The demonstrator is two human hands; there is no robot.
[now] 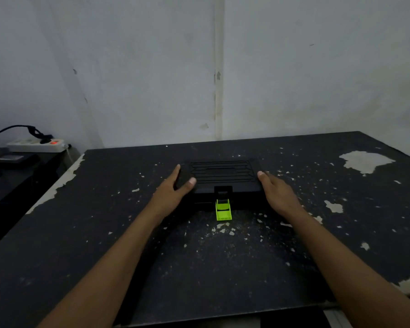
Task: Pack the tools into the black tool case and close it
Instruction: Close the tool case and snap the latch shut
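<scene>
The black tool case (pixel 220 174) lies flat on the dark table (pixel 223 256) with its ribbed lid down. A bright green latch (pixel 223 209) hangs unfastened from the middle of its front edge and points toward me. My left hand (pixel 173 190) grips the case's left end, thumb on the lid and fingers along the side. On the right end rests my right hand (pixel 277 192), pressed against the side wall. No loose tools show anywhere on the table.
The table's black surface is chipped, with pale flakes scattered about. Behind it rises a white wall. At the far left, on a lower dark surface, sit a white power strip (pixel 37 144) with a lit red switch, a black cable and a dark flat box (pixel 14 159).
</scene>
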